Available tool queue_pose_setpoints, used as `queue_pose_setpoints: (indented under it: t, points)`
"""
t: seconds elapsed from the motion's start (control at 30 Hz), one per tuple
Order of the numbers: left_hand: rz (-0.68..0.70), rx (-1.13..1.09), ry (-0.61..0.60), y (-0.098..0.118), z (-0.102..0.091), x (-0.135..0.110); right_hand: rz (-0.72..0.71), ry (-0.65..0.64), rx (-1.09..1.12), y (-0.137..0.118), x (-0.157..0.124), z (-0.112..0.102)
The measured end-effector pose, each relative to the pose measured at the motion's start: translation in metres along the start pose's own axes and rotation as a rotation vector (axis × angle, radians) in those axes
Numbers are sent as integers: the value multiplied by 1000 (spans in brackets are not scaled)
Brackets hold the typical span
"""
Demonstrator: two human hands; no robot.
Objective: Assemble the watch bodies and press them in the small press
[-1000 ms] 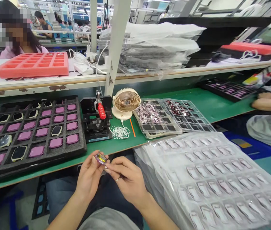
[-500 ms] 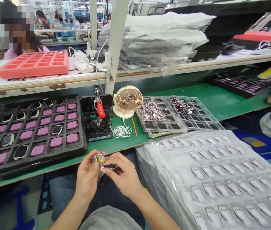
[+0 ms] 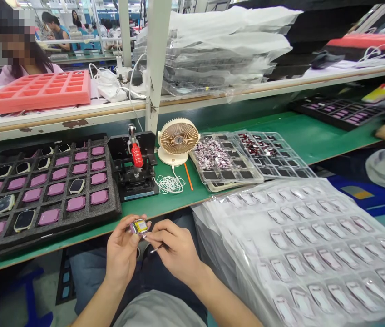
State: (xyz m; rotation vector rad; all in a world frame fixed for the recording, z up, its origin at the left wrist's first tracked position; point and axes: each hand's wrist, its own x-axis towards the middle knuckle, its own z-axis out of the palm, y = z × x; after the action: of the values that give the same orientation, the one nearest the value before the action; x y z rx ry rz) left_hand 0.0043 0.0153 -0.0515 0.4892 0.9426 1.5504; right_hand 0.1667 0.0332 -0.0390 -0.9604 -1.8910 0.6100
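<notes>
My left hand [image 3: 121,250] pinches a purple smartwatch case [image 3: 140,226] between thumb and fingers, over my lap at the table's front edge. The case is open, and a yellow-framed, silvery inside faces up. My right hand [image 3: 175,250] is closed right beside it, fingertips close to the case's lower right edge. A thin metal tool [image 3: 157,248] sticks out from under the right fingers; most of it is hidden, so its kind cannot be made out. A small pale piece shows at the right fingertips, too small to name.
A black foam tray [image 3: 115,200] of purple cases and watches lies left. Beyond stand a clamp fixture with a red handle [image 3: 137,155], a fan [image 3: 179,138] and an orange stick [image 3: 189,176]. Clear trays [image 3: 236,181] hold small parts; bagged sheets [image 3: 226,236] rise at right.
The watch case has tilted so its open inside faces me more. My right fingers have shifted slightly, and the thin tool's tip now shows below them. The whole view has swung a little.
</notes>
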Motion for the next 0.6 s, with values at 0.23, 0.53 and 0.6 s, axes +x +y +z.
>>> queue_pose_setpoints:
  t: [0.23, 0.53, 0.6]
  points:
    - [56, 95, -88, -13, -17, -1, 262, -106, 184, -3, 10, -8]
    - [-197, 26, -78, -20, -18, -5, 405, -106, 181, -15, -12, -2]
    - [-354, 13, -79, -21, -15, -6, 424, -116, 66, -20, -26, -14]
